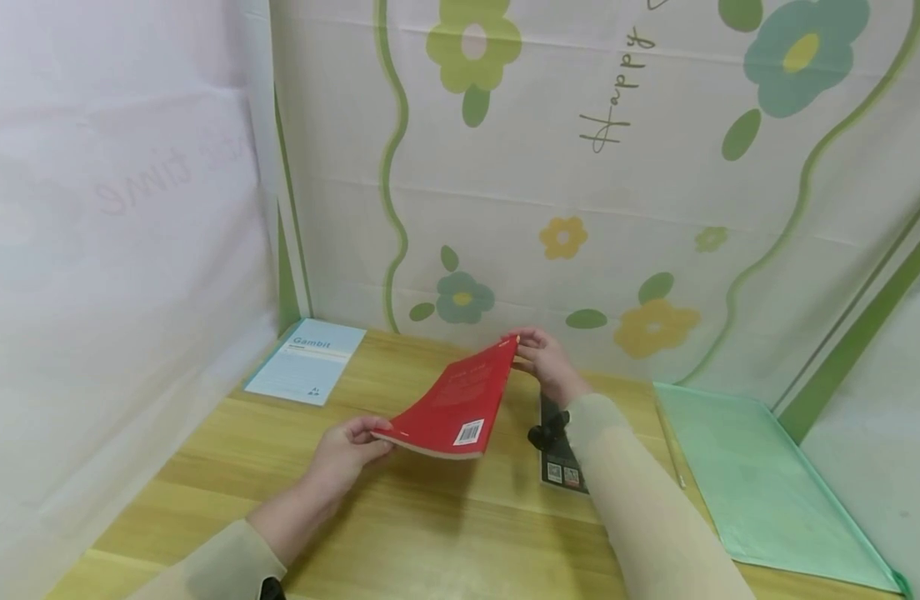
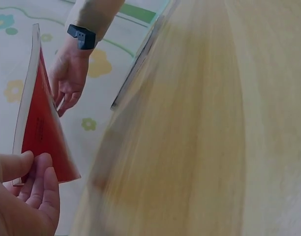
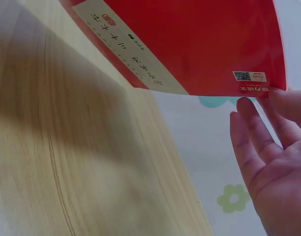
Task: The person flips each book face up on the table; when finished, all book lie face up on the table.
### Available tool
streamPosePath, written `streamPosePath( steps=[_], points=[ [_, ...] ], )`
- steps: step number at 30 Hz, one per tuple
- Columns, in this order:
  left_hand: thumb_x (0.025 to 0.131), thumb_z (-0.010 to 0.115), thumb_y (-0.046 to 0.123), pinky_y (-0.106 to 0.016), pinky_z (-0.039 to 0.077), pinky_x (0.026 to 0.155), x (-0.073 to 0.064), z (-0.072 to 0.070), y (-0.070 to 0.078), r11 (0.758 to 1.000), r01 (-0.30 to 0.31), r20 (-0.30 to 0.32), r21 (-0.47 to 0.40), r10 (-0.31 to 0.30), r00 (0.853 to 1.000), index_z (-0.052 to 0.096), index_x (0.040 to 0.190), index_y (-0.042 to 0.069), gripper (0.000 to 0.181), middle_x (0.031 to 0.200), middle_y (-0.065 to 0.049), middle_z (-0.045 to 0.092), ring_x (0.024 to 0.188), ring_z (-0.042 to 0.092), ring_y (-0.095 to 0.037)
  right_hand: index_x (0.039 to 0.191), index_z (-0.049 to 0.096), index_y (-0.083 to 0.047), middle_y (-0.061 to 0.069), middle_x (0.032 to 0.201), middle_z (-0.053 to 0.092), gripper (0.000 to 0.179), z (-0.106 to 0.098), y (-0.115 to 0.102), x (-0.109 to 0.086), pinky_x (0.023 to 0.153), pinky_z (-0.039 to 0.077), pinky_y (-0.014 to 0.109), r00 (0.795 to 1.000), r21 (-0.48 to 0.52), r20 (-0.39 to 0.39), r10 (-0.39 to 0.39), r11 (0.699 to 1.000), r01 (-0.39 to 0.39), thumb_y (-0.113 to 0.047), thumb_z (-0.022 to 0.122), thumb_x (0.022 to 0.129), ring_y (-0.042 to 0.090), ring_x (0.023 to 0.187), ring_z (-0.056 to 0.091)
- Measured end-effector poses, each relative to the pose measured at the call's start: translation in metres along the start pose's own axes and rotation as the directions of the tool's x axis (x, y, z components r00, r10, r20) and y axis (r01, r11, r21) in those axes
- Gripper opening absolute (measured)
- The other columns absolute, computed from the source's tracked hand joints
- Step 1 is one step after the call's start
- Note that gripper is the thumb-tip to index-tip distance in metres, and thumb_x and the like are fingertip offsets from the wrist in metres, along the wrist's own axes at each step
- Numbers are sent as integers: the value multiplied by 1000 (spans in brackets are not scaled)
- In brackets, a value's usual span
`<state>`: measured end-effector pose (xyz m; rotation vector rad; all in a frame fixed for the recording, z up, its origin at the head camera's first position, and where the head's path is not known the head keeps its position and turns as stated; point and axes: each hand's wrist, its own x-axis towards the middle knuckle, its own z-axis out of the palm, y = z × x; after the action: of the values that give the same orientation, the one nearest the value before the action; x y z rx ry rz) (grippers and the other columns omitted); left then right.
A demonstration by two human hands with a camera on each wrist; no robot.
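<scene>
Booklet, pale blue (image 1: pixel 307 361), lies at our bench's (image 1: pixel 430 533) far left corner | our left hand (image 1: pixel 347 454) pinches the near corner of the red book (image 1: pixel 452 404), raised above mid-bench | our right hand (image 1: pixel 550 362), fingers straight, touches its far corner | green folder (image 1: pixel 760 483) lies along the right edge.

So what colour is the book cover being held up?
Red, clearest in the head view.
</scene>
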<state>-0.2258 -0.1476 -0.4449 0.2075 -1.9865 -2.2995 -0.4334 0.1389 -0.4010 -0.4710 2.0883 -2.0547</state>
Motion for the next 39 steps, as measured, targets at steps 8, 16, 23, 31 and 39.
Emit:
streamPosePath(
  steps=[8, 16, 23, 31, 39],
  points=[
    [89, 64, -10, -42, 56, 85, 0, 1, 0, 999, -18, 10, -48, 18, 1000, 64, 106, -12, 17, 98, -17, 70, 90, 69, -26, 130, 50, 4, 23, 134, 56, 31, -2, -5, -1, 74, 49, 29, 1000, 35, 11, -3, 999, 3, -1, 53, 100, 16, 94, 62],
    [89, 66, -8, -39, 58, 80, -1, 0, 1, 998, -51, -3, -24, 51, 999, 65, 110, -12, 21, 96, -20, 71, 87, 70, -26, 132, 47, 5, 6, 115, 67, 33, 1, -12, -2, 71, 48, 26, 1000, 95, 23, -12, 995, 10, -3, 53, 101, 16, 90, 62],
    [89, 69, -1, -34, 54, 78, -3, -4, 3, 995, -68, -3, 71, 68, 998, 68, 112, -7, 24, 91, -16, 72, 85, 68, -20, 128, 46, 8, -4, 100, 69, 30, 1, -15, 1, 81, 49, 32, 999, 136, 16, -28, 990, 25, 0, 52, 100, 14, 90, 62],
    [87, 71, -1, -29, 49, 89, -5, -5, 5, 993, -89, 17, 82, 88, 996, 69, 107, -5, 20, 88, -14, 70, 86, 68, -23, 127, 42, 13, -3, 97, 69, 29, 1, -18, 1, 86, 51, 36, 999, 146, 27, -46, 988, 42, 4, 49, 100, 14, 89, 63],
    [85, 75, 6, -36, 40, 89, -4, -6, 2, 984, -87, -10, 153, 90, 996, 73, 102, 1, 18, 102, -9, 66, 103, 55, -24, 119, 52, 2, -1, 97, 67, 19, 2, -19, 0, 88, 51, 35, 999, 160, 15, -50, 986, 47, 5, 48, 101, 14, 89, 62]
  ],
)
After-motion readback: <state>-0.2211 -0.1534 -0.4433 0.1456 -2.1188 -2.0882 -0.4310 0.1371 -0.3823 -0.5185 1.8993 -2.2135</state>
